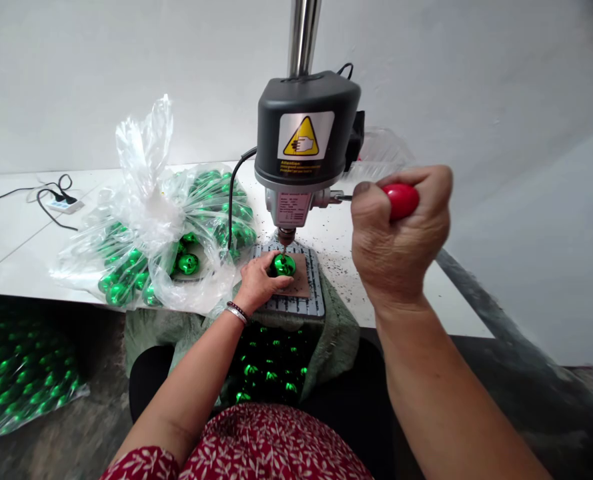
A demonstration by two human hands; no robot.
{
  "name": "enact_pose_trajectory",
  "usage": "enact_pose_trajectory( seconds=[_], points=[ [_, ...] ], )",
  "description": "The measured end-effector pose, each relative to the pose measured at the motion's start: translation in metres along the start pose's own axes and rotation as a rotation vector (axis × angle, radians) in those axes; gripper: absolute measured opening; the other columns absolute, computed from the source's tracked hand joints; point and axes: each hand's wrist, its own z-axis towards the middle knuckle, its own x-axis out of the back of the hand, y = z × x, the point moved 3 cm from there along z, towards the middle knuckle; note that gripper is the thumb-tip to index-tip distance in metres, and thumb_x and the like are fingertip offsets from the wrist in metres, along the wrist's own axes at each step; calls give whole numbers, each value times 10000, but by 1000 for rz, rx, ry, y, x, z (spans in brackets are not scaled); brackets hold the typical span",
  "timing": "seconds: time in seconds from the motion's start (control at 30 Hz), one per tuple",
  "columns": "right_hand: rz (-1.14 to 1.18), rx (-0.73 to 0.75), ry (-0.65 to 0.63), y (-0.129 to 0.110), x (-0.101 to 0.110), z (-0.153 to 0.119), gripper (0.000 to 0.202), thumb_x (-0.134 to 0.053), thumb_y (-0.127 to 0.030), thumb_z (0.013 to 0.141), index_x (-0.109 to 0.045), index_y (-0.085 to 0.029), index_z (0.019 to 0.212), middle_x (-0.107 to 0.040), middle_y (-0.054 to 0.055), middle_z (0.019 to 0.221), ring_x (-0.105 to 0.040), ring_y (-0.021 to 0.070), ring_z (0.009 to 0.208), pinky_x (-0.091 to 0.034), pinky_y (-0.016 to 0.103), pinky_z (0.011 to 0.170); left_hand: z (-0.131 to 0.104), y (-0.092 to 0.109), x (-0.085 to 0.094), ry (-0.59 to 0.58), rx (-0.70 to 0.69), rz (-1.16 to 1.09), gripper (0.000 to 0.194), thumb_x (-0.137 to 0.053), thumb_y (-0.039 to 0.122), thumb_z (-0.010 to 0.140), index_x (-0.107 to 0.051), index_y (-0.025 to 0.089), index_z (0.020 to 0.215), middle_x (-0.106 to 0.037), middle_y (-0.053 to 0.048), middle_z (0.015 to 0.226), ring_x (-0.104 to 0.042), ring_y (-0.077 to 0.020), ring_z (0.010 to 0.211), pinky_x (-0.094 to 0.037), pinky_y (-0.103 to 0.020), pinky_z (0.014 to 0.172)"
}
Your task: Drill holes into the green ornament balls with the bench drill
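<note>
My left hand (262, 280) grips a shiny green ball (284, 265) between thumb and fingers, on a brown board (300, 283) over the slotted metal base (317, 293) of a drill press (306, 133). The chuck (286, 236) sits right above the ball, and the bit appears to touch its top. My right hand (401, 233) is wrapped around the red knob (400, 201) of the press's feed lever, raised at the right of the machine.
An opened clear plastic bag (151, 213) of green balls lies left on the white table (26, 267). Behind it is a power strip (66, 203) with cords. Dark shavings surround the base. Below, a green sack (333, 353) holds more balls; another full bag (21, 367) stands lower left.
</note>
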Motion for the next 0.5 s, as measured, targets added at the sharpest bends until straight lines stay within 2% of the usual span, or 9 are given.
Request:
enact_pose_trajectory(
  seconds=[0.2,0.5],
  points=[
    [-101,4,24,5,3,-15,121,-518,-275,769,-421,-206,750,-454,-48,665,-430,54,588,-412,222,614,0,3,1,-11,-5,-4,574,-792,313,632,-663,230,1186,-719,-41,1083,-611,-257,1087,-430,-395,1020],
    [-99,-19,42,9,6,-32,149,-529,-341,778,-460,-210,766,-514,-17,681,-485,79,595,-437,243,578,-4,10,5,-22,13,38,545,-777,305,647,-665,236,1175,-723,-43,1028,-624,-258,1021,-456,-398,965]
  ],
)
